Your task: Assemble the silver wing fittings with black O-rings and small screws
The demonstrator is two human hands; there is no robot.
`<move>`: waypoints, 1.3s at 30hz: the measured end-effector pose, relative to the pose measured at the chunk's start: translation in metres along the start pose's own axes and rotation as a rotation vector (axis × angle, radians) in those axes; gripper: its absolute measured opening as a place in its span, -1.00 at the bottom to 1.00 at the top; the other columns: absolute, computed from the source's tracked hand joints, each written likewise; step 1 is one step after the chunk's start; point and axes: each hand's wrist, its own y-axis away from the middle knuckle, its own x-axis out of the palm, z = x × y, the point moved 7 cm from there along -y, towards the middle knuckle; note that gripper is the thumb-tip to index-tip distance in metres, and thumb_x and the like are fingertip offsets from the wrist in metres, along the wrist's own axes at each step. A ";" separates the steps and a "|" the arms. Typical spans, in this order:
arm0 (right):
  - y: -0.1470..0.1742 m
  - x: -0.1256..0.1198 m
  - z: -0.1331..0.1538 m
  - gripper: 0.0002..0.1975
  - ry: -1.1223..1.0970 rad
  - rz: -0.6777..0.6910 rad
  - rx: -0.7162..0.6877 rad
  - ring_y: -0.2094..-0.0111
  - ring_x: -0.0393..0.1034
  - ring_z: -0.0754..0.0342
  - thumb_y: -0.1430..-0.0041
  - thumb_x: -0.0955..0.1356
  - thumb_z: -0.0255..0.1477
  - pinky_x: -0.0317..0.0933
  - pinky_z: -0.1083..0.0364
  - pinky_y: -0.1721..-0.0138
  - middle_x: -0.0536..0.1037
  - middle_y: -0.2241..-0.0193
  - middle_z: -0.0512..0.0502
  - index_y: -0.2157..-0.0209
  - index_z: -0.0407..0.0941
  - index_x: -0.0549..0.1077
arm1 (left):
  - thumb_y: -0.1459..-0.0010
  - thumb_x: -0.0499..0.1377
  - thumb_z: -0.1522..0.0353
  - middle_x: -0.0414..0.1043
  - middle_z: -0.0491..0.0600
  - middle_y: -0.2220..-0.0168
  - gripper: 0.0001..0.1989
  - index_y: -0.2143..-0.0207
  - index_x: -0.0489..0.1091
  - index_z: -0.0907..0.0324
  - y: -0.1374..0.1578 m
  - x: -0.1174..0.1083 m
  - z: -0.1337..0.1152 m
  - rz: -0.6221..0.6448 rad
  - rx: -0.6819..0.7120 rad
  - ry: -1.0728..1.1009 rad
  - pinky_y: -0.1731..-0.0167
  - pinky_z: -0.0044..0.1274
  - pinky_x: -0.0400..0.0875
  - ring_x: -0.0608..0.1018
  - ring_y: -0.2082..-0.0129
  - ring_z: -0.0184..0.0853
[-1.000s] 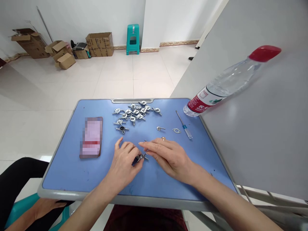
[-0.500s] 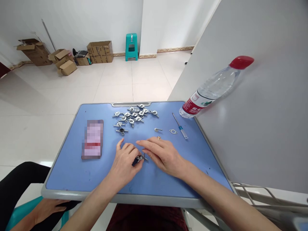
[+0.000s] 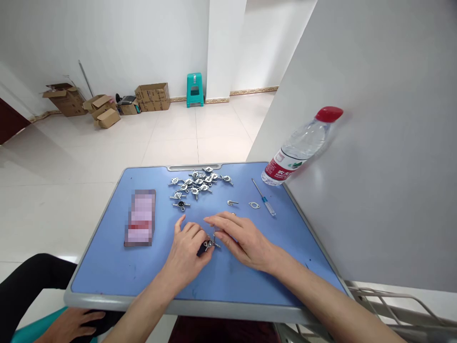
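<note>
My left hand (image 3: 189,245) is closed around a small metal valve (image 3: 209,244) just above the front middle of the blue table. The valve's dark underside and part of its body are hidden by my thumb and fingers. My right hand (image 3: 243,240) reaches in from the right, thumb and index finger stretched out and apart, the thumb tip close to an upright stub on the valve. Behind my hands lie a valve with a dark round opening (image 3: 181,205), a loose lever (image 3: 232,203) and a flat oval plate (image 3: 254,205). A small brass-coloured piece is mostly covered by my right hand.
Several metal valves (image 3: 198,182) lie heaped at the back. A screwdriver (image 3: 266,202) and a water bottle (image 3: 296,152) are on the right; a blurred pinkish rectangle (image 3: 141,216) lies left. Another person's hand (image 3: 73,324) rests beyond the left edge. Cardboard boxes (image 3: 153,97) and a stool (image 3: 194,90) stand by the wall.
The view has tilted up slightly, so the table sits lower in the picture. Both hands keep nearly the same pose around the valve.
</note>
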 end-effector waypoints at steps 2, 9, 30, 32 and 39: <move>-0.001 -0.003 0.002 -0.71 -0.064 -0.006 -0.016 0.25 0.46 0.09 -0.36 0.15 -0.53 0.36 0.11 0.26 0.56 0.23 -0.16 -0.04 -0.12 0.34 | -0.15 0.12 0.48 0.44 -0.14 0.37 -0.91 0.38 0.30 0.12 0.000 0.001 0.000 0.002 0.001 0.001 -0.19 -0.07 0.06 0.48 0.27 -0.31; -0.003 -0.006 0.008 -0.84 -0.001 -0.129 -0.030 0.42 0.43 0.13 -0.33 0.22 -0.55 0.30 0.13 0.36 0.58 0.39 -0.04 0.18 -0.11 0.41 | -0.14 0.14 0.47 0.44 -0.14 0.35 -0.92 0.31 0.34 0.12 0.000 0.002 0.000 0.017 0.011 -0.009 -0.20 -0.08 0.06 0.47 0.25 -0.31; 0.007 0.001 -0.002 -0.91 0.132 -0.136 -0.043 0.47 0.31 0.14 -0.33 0.26 -0.51 0.20 0.17 0.44 0.50 0.42 -0.07 0.17 -0.13 0.38 | -0.09 0.21 0.45 0.40 -0.15 0.31 -0.85 0.30 0.29 0.10 0.005 0.000 0.006 0.064 -0.027 -0.004 -0.24 -0.09 -0.08 0.46 0.19 -0.29; 0.008 -0.001 0.003 -0.90 0.150 -0.154 -0.091 0.44 0.35 0.13 -0.32 0.27 -0.51 0.23 0.16 0.40 0.53 0.40 -0.09 0.14 -0.14 0.38 | -0.10 0.20 0.45 0.41 -0.13 0.29 -0.86 0.29 0.29 0.11 0.005 0.000 0.007 0.072 -0.043 0.017 -0.23 -0.10 -0.08 0.46 0.19 -0.29; 0.005 -0.003 0.019 -0.70 0.090 -0.010 -0.150 0.29 0.41 0.09 -0.33 0.16 -0.59 0.25 0.15 0.37 0.53 0.28 -0.17 -0.04 -0.16 0.33 | -0.13 0.23 0.42 0.41 -0.12 0.27 -0.87 0.31 0.29 0.11 0.004 0.006 0.013 0.097 -0.073 0.113 -0.21 -0.12 -0.02 0.45 0.18 -0.29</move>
